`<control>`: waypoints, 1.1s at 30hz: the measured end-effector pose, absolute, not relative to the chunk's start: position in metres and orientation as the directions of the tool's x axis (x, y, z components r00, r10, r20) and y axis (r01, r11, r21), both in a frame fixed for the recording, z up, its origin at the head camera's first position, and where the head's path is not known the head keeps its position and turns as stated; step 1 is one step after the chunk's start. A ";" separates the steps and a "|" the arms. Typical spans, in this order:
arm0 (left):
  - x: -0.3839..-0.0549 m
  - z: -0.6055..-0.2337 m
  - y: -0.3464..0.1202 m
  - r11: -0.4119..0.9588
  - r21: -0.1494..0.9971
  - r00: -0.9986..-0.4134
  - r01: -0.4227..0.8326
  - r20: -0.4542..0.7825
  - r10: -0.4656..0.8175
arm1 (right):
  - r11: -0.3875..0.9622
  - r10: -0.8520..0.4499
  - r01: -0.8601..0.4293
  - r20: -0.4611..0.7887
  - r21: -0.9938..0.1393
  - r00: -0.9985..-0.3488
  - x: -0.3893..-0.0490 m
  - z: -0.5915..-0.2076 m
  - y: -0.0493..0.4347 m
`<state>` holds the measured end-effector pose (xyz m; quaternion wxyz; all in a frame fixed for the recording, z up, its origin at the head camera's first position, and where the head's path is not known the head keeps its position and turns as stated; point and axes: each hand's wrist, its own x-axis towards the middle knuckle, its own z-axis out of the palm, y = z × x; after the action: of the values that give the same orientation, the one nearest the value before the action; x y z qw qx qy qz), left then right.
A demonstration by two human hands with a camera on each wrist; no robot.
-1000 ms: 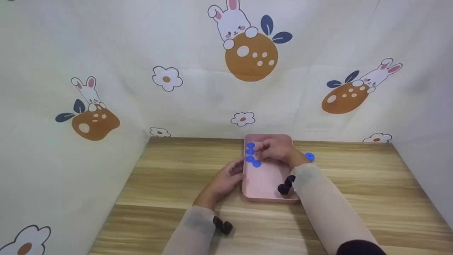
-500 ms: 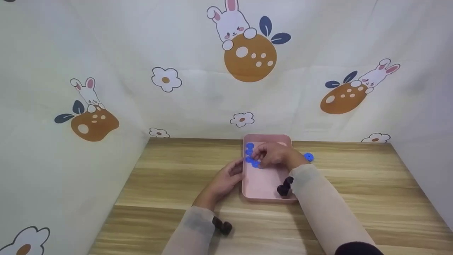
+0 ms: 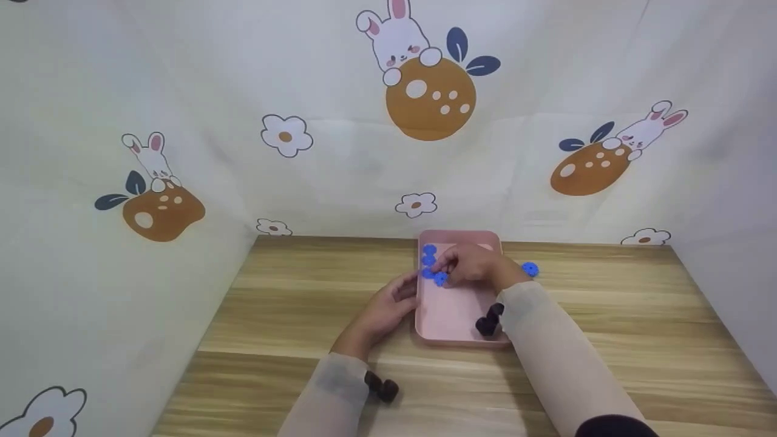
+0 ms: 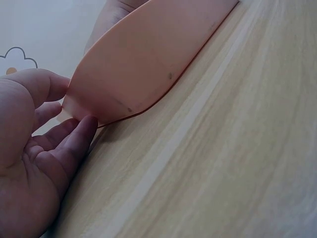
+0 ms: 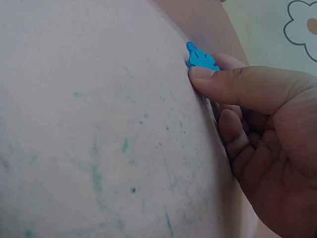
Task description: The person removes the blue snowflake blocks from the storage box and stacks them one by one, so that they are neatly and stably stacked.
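Thumb and fingers of my right hand (image 3: 473, 265) pinch a blue flower-shaped plastic disc (image 3: 441, 278) with slots round its edge, just over the floor of a pink tray (image 3: 455, 315). In the right wrist view, the thumb (image 5: 233, 89) lies across the disc (image 5: 202, 60). More blue discs (image 3: 430, 250) form a column along the tray's left wall, close to the held one. My left hand (image 3: 388, 309) touches the outside of that wall. The left wrist view has its fingers (image 4: 49, 89) loosely bent against the tray's rounded corner.
Another blue disc (image 3: 530, 269) lies on the wooden table (image 3: 291, 303) to the right of the tray, near my right forearm. A cloth (image 3: 340, 182) printed with rabbits and flowers stands behind and beside the table. Green and blue specks mark the tray floor (image 5: 99, 124).
My right hand has come slightly nearer and now pinches the lowest disc, which has turned and tipped up from the tray floor. The left hand has stayed at the tray's side.
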<state>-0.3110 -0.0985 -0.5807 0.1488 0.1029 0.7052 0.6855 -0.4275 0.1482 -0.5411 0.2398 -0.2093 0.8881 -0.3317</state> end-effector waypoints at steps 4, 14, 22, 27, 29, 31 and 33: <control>-0.312 -0.581 -0.098 0.048 0.997 -0.935 -0.062 -0.075 0.345 | 0.702 -0.525 -0.227 -0.274 -0.675 -0.806 -0.427 -0.542 0.149; -0.311 -0.581 -0.099 0.045 0.997 -0.935 -0.064 -0.076 0.347 | 0.629 -0.481 -0.146 -0.235 -0.763 -0.845 -0.428 -0.547 0.150; -0.312 -0.581 -0.099 0.042 0.997 -0.936 -0.059 -0.069 0.344 | 0.494 -0.437 -0.046 -0.202 -0.868 -0.876 -0.430 -0.544 0.152; -0.311 -0.580 -0.099 0.038 0.998 -0.937 -0.057 -0.067 0.344 | 0.533 -0.361 -0.047 -0.177 -0.845 -0.916 -0.430 -0.539 0.152; -0.310 -0.579 -0.099 0.026 0.997 -0.935 -0.074 -0.078 0.346 | 0.548 -0.327 -0.046 -0.163 -0.835 -0.931 -0.430 -0.535 0.153; -0.309 -0.578 -0.098 0.012 0.995 -0.933 -0.096 -0.094 0.346 | 0.525 -0.316 -0.044 -0.147 -0.850 -0.937 -0.429 -0.529 0.154; -0.309 -0.578 -0.099 0.015 0.993 -0.934 -0.113 -0.112 0.340 | 0.469 -0.313 -0.034 -0.130 -0.883 -0.941 -0.428 -0.524 0.155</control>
<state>-0.3086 -0.0987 -0.5778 0.1626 0.0817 0.6937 0.6969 -0.4279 0.1552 -0.5236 0.1382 -0.1027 0.8457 -0.5051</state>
